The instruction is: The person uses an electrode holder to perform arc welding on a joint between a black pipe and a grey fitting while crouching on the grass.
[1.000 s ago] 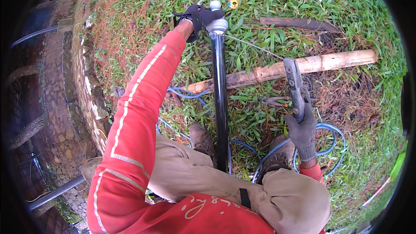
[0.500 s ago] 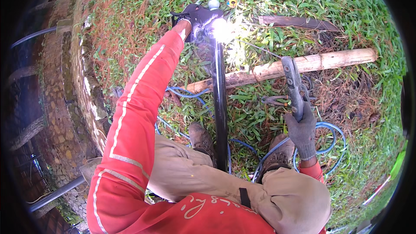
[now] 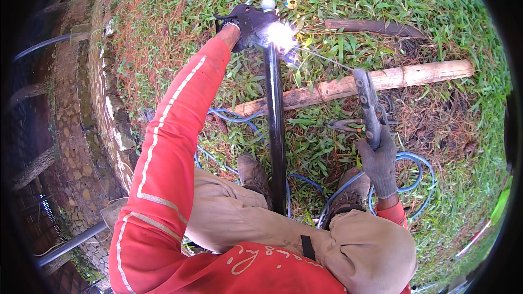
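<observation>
My right hand [image 3: 379,162], in a grey glove, is closed round a dark welding electrode holder [image 3: 366,103]. A thin welding rod [image 3: 327,58] runs from its jaw up and left to a glaring arc [image 3: 279,36]. The arc burns at the upper part of a black metal pipe [image 3: 276,130], which stretches away from between my boots. A pale round ball [image 3: 268,5] shows at the pipe's far end. There my left hand [image 3: 248,24], covered in something black, reaches against the pipe beside the arc. Glare and the dark covering hide its fingers.
A bamboo pole [image 3: 359,86] lies crosswise by the pipe. Blue cable [image 3: 419,169] coils round my right boot [image 3: 348,190]. Clamp-like tongs [image 3: 347,125] lie left of the holder. Farther off are a dark wood strip [image 3: 376,27] and a small yellow-orange round item [image 3: 292,2]. A stone edge [image 3: 111,114] drops at left.
The arc's glare has shrunk and now throws sparks. The electrode holder has shifted very slightly upward and left; my left arm stays nearly still.
</observation>
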Available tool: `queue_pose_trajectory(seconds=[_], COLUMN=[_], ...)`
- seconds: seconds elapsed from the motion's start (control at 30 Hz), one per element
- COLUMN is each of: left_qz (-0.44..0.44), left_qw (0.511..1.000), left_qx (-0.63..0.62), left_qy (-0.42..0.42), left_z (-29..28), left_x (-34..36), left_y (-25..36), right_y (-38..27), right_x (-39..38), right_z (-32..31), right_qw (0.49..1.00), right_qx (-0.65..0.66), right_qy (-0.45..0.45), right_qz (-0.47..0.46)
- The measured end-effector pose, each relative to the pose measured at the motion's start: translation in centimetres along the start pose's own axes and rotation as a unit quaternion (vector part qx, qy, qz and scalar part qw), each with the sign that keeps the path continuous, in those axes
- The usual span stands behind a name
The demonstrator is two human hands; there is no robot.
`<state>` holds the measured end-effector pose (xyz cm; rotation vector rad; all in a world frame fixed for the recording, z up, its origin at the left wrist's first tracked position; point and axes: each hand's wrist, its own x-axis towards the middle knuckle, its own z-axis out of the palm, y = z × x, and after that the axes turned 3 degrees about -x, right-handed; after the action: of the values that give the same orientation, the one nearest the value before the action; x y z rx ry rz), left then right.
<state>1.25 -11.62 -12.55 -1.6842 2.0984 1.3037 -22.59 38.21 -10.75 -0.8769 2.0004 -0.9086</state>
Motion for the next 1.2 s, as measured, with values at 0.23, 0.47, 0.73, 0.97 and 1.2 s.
queue_pose_trajectory(seconds=[0.23, 0.47, 0.73, 0.97, 1.2], left_qz=[0.102, 0.133, -0.020, 0.026, 0.009], left_qw=[0.993, 0.962, 0.994, 0.998, 0.997], left_qx=[0.044, 0.237, 0.099, -0.020, -0.046], left_qy=[-0.035, -0.020, 0.044, 0.054, 0.067], left_z=[-0.8, -0.2, 1.0, 0.7, 0.2], left_x=[1.6, 0.1, -1.4, -2.0, -1.0], left_y=[-2.2, 0.3, 2.4, 2.9, 0.6], right_y=[0.3, 0.0, 0.4, -0.2, 0.1], right_x=[-0.1, -0.2, -0.3, -0.1, -0.1], right_z=[0.2, -0.6, -0.3, -0.3, 0.3], right_qw=[0.999, 0.999, 0.999, 1.000, 1.000], right_qx=[0.031, 0.030, 0.016, 0.015, 0.028], right_qy=[0.004, 0.039, 0.029, 0.009, 0.008], right_qz=[0.021, 0.004, -0.003, 0.011, -0.003])
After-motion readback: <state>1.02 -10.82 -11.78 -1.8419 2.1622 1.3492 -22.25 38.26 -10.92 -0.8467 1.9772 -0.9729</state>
